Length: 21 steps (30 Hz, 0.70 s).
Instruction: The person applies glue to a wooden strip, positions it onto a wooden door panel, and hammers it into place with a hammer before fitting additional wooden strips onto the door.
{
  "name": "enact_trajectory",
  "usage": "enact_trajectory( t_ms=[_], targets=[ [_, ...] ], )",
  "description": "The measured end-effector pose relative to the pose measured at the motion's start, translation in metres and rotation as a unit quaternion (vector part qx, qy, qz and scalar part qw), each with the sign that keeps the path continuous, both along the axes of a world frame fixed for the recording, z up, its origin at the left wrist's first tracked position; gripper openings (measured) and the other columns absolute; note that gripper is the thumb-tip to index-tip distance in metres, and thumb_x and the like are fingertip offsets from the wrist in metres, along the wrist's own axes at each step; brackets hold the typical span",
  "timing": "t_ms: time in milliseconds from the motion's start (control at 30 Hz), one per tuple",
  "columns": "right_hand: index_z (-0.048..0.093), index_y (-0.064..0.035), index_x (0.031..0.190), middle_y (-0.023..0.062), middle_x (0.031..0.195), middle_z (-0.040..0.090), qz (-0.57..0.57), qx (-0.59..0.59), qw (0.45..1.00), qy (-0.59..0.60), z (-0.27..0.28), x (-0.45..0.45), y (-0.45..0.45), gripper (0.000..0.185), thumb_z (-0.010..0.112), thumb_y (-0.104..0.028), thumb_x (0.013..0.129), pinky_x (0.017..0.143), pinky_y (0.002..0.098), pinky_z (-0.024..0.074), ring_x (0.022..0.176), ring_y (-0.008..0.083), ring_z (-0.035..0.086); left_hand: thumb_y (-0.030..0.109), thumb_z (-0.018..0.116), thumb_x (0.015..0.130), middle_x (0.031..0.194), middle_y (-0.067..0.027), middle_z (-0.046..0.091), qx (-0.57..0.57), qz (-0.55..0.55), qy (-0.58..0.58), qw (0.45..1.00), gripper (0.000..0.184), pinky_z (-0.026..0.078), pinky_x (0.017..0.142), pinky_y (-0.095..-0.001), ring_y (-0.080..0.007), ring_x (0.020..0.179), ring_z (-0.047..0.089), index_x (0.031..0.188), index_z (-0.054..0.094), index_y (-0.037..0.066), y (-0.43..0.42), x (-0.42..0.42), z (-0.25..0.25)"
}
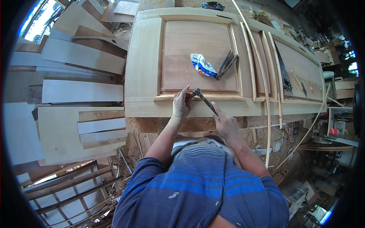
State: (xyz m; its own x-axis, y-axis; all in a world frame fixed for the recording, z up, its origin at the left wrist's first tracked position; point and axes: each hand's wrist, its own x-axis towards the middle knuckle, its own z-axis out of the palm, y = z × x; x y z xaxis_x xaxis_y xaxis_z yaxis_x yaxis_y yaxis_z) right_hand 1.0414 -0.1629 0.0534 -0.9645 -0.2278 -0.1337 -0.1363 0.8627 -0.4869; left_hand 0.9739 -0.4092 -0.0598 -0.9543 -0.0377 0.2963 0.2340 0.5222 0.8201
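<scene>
A pale wooden door panel (144, 57) lies flat in front of me, with raised moulding (205, 95) along its recessed section. My left hand (181, 104) is at the near moulding, fingers bent together; whatever they pinch is too small to make out. My right hand (226, 123) grips the handle of a hammer (205, 101), whose dark head is just right of my left fingertips, over the moulding. In the recess lie a blue and white packet (202, 65) and dark pincers (226, 67) with open handles, the packet touching the pincers' head.
Long thin wooden strips (263, 76) lie across the door's right half, one reaching past its near edge. A handsaw (283, 72) rests on the right panel. Stacked boards (81, 90) fill the left side. Offcuts litter the floor.
</scene>
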Motion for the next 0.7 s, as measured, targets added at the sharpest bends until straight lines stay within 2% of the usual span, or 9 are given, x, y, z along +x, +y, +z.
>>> enact_trajectory(
  t_ms=[100,200,400,500,600,700],
  targets=[
    [0.046,-0.0321,0.171,0.0218,0.109,0.078,-0.005,-0.061,0.997,0.042,0.0,0.005,-0.001,0.064,0.066,-0.027,0.111,0.076,0.0575,0.0604,0.091,0.0459,0.077,0.001,0.078,0.092,0.102,-0.0097,0.083,-0.006,-0.006,0.006,1.0,0.062,0.053,0.103,-0.0474,-0.0328,0.103,0.074,0.151,0.061,0.005,0.0,-0.001,0.0],
    [0.045,-0.0322,0.171,0.0217,0.109,0.078,0.027,0.026,0.999,0.01,0.002,-0.001,-0.001,0.064,0.066,-0.027,0.111,0.075,0.0576,0.0604,0.091,0.0457,0.077,0.002,0.078,0.092,0.102,-0.0084,0.082,-0.017,0.001,0.014,1.0,0.062,0.052,0.104,-0.0477,-0.0327,0.103,0.074,0.151,0.061,0.005,0.0,-0.001,0.0],
    [0.046,-0.0313,0.171,0.0237,0.111,0.078,0.0,-0.078,0.996,0.051,-0.003,0.003,0.001,0.062,0.064,-0.027,0.113,0.075,0.0571,0.0605,0.095,0.0458,0.078,0.002,0.081,0.091,0.101,-0.0084,0.082,-0.027,0.001,0.002,1.0,0.062,0.052,0.103,-0.0464,-0.0309,0.106,0.074,0.15,0.063,0.007,0.0,-0.001,-0.007],
    [0.046,-0.0313,0.171,0.0185,0.097,0.076,0.027,-0.006,0.997,0.077,-0.015,-0.001,0.002,0.06,0.061,-0.03,0.114,0.07,0.056,0.0611,0.077,0.0436,0.075,0.004,0.079,0.092,0.101,-0.0077,0.082,-0.024,0.0,0.014,1.0,0.062,0.051,0.103,-0.0494,-0.0323,0.106,0.073,0.151,0.061,0.006,0.0,-0.002,-0.007],
    [0.043,-0.0313,0.173,0.0181,0.098,0.077,0.004,-0.082,0.994,0.079,-0.011,0.005,0.002,0.062,0.061,-0.03,0.113,0.071,0.0567,0.0612,0.077,0.0439,0.075,0.005,0.079,0.092,0.101,-0.0083,0.081,-0.009,-0.009,0.021,1.0,0.061,0.051,0.103,-0.0497,-0.0323,0.105,0.073,0.151,0.061,0.006,-0.001,-0.002,-0.005],
    [0.041,-0.0315,0.173,0.0181,0.098,0.077,0.02,-0.014,0.999,0.048,-0.013,0.006,0.004,0.065,0.062,-0.03,0.112,0.071,0.0572,0.0612,0.077,0.0442,0.075,0.001,0.08,0.09,0.101,-0.0083,0.081,-0.032,0.008,0.003,0.999,0.061,0.053,0.102,-0.0465,-0.0309,0.102,0.074,0.149,0.063,0.007,0.0,0.001,-0.002]
  ],
)
